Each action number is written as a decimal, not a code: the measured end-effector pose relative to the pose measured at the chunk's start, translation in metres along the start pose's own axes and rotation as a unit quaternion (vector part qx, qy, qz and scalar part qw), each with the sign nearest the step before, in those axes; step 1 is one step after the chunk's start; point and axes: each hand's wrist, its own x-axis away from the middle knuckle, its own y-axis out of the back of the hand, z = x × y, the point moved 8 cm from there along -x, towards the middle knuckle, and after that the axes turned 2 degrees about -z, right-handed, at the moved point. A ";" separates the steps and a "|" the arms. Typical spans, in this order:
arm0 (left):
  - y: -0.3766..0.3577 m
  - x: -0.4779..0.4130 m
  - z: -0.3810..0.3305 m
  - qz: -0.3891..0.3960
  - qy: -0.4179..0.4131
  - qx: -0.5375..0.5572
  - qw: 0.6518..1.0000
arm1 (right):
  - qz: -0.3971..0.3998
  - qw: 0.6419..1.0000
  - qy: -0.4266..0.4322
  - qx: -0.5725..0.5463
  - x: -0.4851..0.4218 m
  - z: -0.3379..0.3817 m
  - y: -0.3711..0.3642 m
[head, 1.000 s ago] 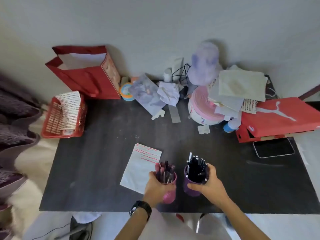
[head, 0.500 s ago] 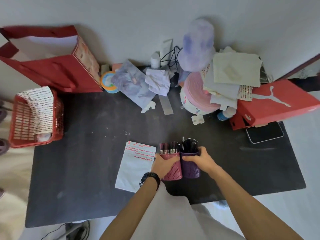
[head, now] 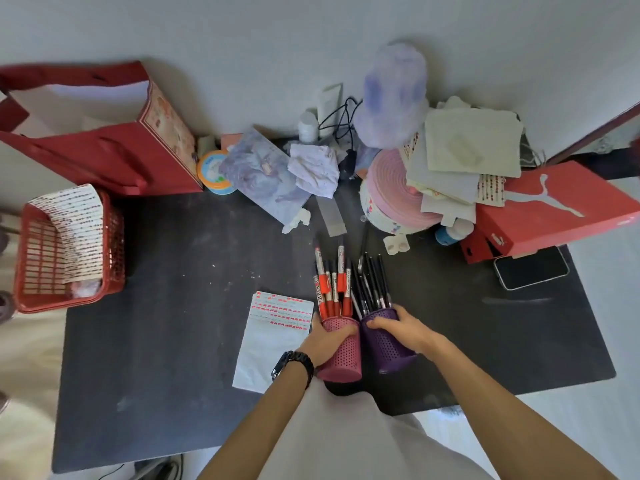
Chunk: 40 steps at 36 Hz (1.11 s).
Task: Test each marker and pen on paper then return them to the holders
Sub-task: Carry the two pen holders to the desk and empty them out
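Now the left hand (head: 329, 341) grips the pink holder (head: 341, 355), the right hand (head: 403, 329) the purple holder (head: 389, 344), both tipped forward, likely to spill pens beyond them onto the bench (head: 190, 306).

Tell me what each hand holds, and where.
Left hand grips the pink holder near its rim; right hand grips the purple holder likewise.

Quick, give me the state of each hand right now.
Left hand: closed, grip round the pink holder of red markers.
Right hand: closed, grip round the purple holder of black pens.
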 end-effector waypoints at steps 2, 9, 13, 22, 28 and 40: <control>-0.003 -0.001 -0.001 0.013 -0.009 0.006 1.000 | -0.015 1.000 0.006 -0.017 0.000 -0.004 0.000; -0.006 -0.002 -0.012 0.010 -0.014 0.050 0.999 | -0.048 0.997 0.026 -0.047 0.001 -0.001 0.007; -0.008 0.000 -0.004 0.010 0.003 0.040 0.999 | -0.055 0.995 0.032 -0.073 0.004 -0.008 0.014; -0.011 0.015 0.025 0.028 0.023 -0.025 0.999 | -0.007 0.995 0.012 -0.094 0.014 -0.058 0.009; -0.013 0.025 0.027 0.042 0.035 -0.051 0.997 | -0.036 0.988 0.008 -0.151 0.023 -0.077 0.012; -0.024 0.051 0.024 0.015 0.049 0.006 0.999 | -0.038 0.981 0.008 -0.190 0.030 -0.104 0.021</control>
